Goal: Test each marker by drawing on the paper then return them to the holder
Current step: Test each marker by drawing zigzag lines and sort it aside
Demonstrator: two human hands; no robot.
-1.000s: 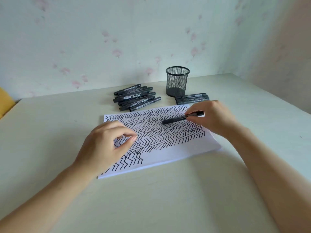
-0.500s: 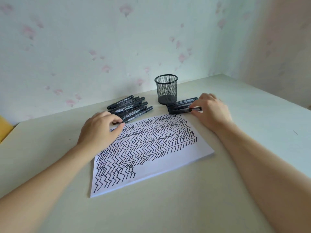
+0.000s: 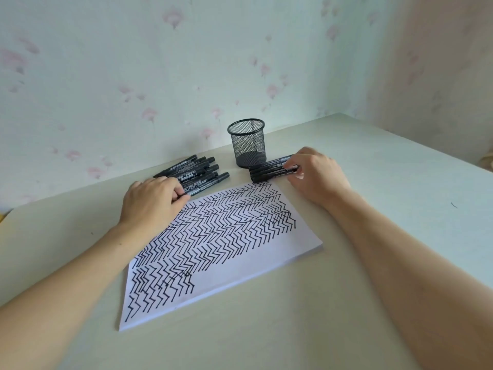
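Note:
A white sheet of paper covered in black zigzag lines lies in the middle of the table. Behind it stands an empty black mesh holder. Left of the holder is a pile of several black markers; my left hand has its curled fingers on the nearest marker of that pile. Right of the holder lies a smaller group of black markers. My right hand pinches the end of the front marker of that group, which lies on the table.
The pale table meets a flowered wall close behind the holder and another wall at the right. A yellow object peeks in at the far left edge.
My right hand carried a marker from over the paper back to the group right of the holder. My left hand moved from the paper up to the left pile.

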